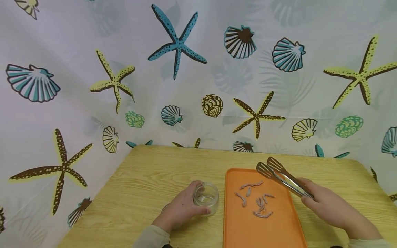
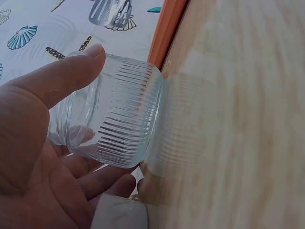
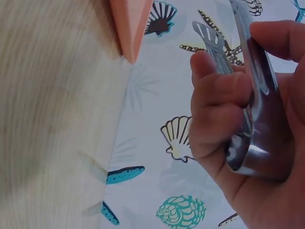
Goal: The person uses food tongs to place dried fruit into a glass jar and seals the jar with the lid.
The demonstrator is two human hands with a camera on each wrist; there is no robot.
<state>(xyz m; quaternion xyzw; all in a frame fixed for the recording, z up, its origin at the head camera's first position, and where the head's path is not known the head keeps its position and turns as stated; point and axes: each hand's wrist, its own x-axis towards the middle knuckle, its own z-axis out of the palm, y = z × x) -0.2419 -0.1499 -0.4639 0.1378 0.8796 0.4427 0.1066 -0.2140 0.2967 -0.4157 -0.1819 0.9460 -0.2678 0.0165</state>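
A clear glass jar [image 1: 211,200] with ribbed lower walls stands upright on the table, and no lid is seen on it. My left hand [image 1: 185,204] holds the jar from its left side, thumb [image 2: 71,78] on one side and fingers on the other. Metal tongs [image 1: 289,182] with slotted ends are gripped by my right hand [image 1: 330,208]. Their tips hang over the far right part of an orange tray [image 1: 240,229], slightly apart and with nothing between them. Several thin, wrinkled greyish-brown pieces [image 1: 262,215] lie scattered on the tray; their kind is unclear.
The tray sits on a light wood-grain table [image 1: 149,172], just right of the jar. Behind and beside the table hangs a white curtain [image 1: 198,79] printed with starfish and shells. A pale rounded object [image 2: 121,214] shows near the left hand in the left wrist view.
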